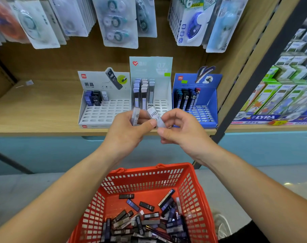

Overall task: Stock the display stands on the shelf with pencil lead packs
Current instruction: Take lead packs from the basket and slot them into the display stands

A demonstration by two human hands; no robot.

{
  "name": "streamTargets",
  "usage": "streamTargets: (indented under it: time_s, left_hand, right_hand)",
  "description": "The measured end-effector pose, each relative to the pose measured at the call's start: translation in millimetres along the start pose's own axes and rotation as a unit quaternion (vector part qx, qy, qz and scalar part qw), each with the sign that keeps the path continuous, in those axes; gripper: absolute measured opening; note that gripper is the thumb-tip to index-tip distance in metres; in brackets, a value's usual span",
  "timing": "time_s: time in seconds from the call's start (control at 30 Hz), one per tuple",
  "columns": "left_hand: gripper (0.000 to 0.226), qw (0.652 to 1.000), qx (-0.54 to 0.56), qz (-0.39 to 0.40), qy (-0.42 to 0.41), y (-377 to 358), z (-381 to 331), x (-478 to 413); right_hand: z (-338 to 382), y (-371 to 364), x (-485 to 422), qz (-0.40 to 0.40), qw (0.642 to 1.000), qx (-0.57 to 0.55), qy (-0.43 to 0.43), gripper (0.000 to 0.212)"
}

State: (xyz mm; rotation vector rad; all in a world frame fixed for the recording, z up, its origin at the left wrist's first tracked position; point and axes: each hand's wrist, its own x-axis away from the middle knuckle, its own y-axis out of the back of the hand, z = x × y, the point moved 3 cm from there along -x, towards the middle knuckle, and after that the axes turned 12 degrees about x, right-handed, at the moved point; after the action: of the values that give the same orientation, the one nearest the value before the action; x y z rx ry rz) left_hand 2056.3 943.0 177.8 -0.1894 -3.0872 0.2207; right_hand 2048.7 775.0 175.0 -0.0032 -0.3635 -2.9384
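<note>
Pencil lead packs (145, 223) heaped loose in the red basket (193, 186) below, mostly dark and purple. Two pale ones raised just in front of the shelf (35, 109) edge: an upright pack (136, 116) gripped in the curled fingers of the left hand (126, 134); a tilted HB 0.7 pack (155, 115) between both hands, under the left thumb and pinched at its lower end by the right hand (182, 130). Behind, three display stands side by side on the shelf:
- grey stand (105, 113), a few dark packs in its back left corner
- pale middle stand (151, 67), rows of upright packs
- blue stand (210, 95), dark packs on its left side

Carded correction tapes (117, 23) hanging above.
</note>
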Motion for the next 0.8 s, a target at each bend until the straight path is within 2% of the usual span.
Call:
streamTargets:
  time_s: [0.17, 0.3, 0.4, 0.5, 0.57, 0.67, 0.8]
  left_hand:
    - [0.015, 0.999, -0.042, 0.009, -0.002, 4.2, 2.2, -7.6]
    - [0.014, 0.996, -0.087, 0.022, -0.002, 6.6, 1.7, -9.4]
    - [0.009, 0.992, -0.123, 0.036, 0.002, 5.2, 2.1, -8.3]
    - [0.014, 0.987, -0.149, 0.051, 0.007, 4.4, 2.6, -4.6]
    - [0.018, 0.985, -0.16, 0.058, 0.013, 5.4, 3.7, -2.8]
    - [0.015, 0.984, -0.166, 0.065, 0.015, 12.0, 4.0, -0.4]
    - [0.01, 0.98, -0.197, 0.018, 0.012, 51.4, 1.6, -10.7]
  right_hand:
    - [-2.5, -2.4, -5.8, -0.006, 1.0, 0.028, -0.002, 0.029]
    - [-1.1, 1.8, -9.1, -0.008, 0.997, 0.073, 0.013, 0.006]
    - [1.8, 3.7, -8.9, -0.022, 0.994, 0.104, 0.032, 0.008]
    - [2.0, 0.2, -6.2, 0.003, 0.992, 0.121, 0.047, 0.031]
    - [2.5, -2.5, -5.4, 0.03, 0.986, 0.152, 0.059, 0.036]
    - [5.2, -4.5, -9.0, 0.042, 0.983, 0.169, 0.059, 0.029]
    - [16.4, -13.8, -35.2, 0.006, 0.988, 0.152, 0.041, 0.021]
